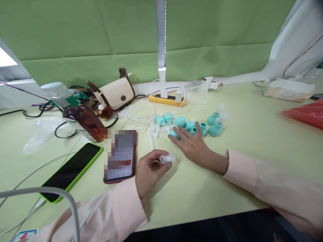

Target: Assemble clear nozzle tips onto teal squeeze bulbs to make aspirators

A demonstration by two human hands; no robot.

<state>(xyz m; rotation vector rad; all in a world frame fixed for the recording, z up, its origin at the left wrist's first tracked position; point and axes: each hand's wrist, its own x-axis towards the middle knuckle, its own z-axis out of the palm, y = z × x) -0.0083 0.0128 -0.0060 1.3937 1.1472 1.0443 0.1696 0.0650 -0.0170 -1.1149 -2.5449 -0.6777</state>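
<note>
Between the thumb and fingers of my left hand [151, 171] is a small clear plastic tube piece [168, 159], lying sideways above the table. My right hand [193, 146] reaches over a group of teal bulbs, its fingers spread; the fingertips are at a teal bulb [174, 133], and whether they touch it is hard to tell. More teal bulbs [180, 121] lie around the fingers. Two teal bulbs with clear tops [215, 129] stand to the right of the group. Small clear plastic pieces [157, 127] lie loose left of my right fingertips.
A phone in a red case [121, 158] and a green-edged phone [73, 169] lie at left. Behind them are a bottle of brown liquid [84, 121] and a cream bag [117, 94]. A yellow power strip [157, 98] with white cables sits at the back; red plastic [306, 112] lies right.
</note>
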